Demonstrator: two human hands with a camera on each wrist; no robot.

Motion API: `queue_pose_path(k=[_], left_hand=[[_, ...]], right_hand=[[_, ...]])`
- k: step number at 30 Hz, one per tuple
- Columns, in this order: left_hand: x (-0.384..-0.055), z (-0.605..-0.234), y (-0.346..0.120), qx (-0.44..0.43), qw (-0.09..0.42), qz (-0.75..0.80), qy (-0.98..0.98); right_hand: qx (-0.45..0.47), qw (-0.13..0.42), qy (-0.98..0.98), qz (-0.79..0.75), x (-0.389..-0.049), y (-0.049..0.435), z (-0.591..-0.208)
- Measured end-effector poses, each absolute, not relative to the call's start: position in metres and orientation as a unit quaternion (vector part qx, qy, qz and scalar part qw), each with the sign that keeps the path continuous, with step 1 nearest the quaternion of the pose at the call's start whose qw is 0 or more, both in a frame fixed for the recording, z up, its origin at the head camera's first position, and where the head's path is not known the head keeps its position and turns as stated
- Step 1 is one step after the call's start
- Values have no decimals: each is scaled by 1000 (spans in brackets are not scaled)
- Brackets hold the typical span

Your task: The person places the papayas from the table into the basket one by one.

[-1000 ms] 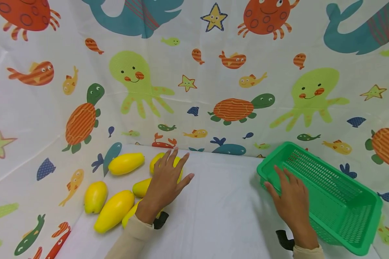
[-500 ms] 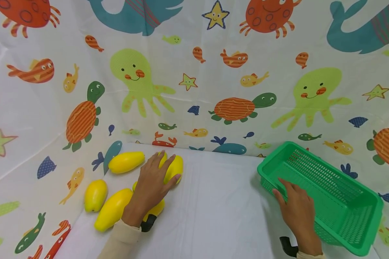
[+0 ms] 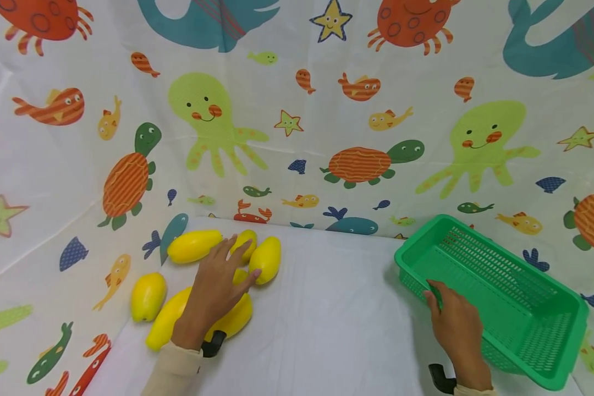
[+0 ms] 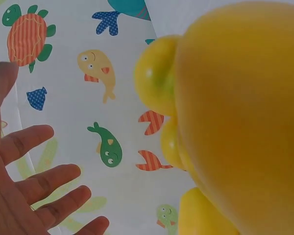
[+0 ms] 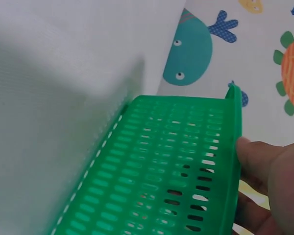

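Note:
My left hand [image 3: 210,291] is over a group of several smooth yellow papaya-like fruits, its fingers spread and holding nothing. It covers parts of a long fruit [image 3: 168,322] and a front fruit [image 3: 237,316]; beyond its fingertips lie two more, the rightmost fruit [image 3: 267,259] and a smaller-looking fruit [image 3: 247,245]. One big yellow fruit [image 4: 245,112] fills the right of the left wrist view, apart from the fingers. My right hand [image 3: 457,330] grips the near long rim of a green slotted plastic basket [image 3: 485,275], thumb [image 5: 257,159] on the outer side, other fingers partly hidden behind the rim.
Two further yellow fruits, one at the back left [image 3: 193,246] and one at the far left [image 3: 148,297], lie near the left side of the cloth. A white sheet [image 3: 336,319] covers the table, and a patterned curtain [image 3: 277,165] with sea animals rises behind and at the left.
My left hand has drawn back leftward and nearer over the fruits, uncovering the rightmost ones. My right hand has moved down from above the basket's opening and taken hold of its near rim.

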State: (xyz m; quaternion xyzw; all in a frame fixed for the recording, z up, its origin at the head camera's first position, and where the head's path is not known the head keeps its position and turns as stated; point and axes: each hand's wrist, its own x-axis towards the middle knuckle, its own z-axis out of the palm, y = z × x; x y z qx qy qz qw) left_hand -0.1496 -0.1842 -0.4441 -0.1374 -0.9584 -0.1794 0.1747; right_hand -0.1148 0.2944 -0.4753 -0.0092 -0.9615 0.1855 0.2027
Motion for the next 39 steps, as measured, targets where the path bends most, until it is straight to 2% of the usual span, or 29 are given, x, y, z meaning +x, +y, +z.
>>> queue_pose_path(k=[14,25,32,39], left_hand=[[-142,-452,-214,-102,170,-191,-961],[-134,-453,-229,-75,143,-212,-964],[-132,-457,-239,-54,117,-245,-961],[-131,-461,-248,-47,127,-250,-959]], right_hand=[[-12,208,-959,190,-115,295,-478],[-1,224,-955,197,-109,288,-480],[3,214,-956,202,-103,281,-480],[9,207,-957,202,-98,275,-480]])
